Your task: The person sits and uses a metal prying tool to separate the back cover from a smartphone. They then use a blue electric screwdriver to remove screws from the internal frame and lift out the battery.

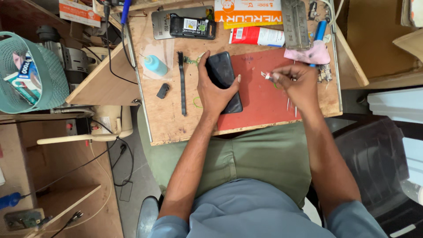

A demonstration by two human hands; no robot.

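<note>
Phone [224, 79], dark and slab-shaped, lies on our wooden worktop [169, 119] where the bare wood meets the red mat [260, 105], its long axis running from the far edge toward the near edge, tilted slightly. Our left hand [213, 90] rests on it, thumb along its left flank and fingers wrapped over the near right side, clamped on the phone. Our right hand [297, 81] sits to the right of the phone, over the mat, fingertips pinched together on a small white-and-red part [266, 76] that points back toward the phone. Tweezers [291, 105] lie just under that hand. Gap between part and phone is short; right hand is the free one.
</note>
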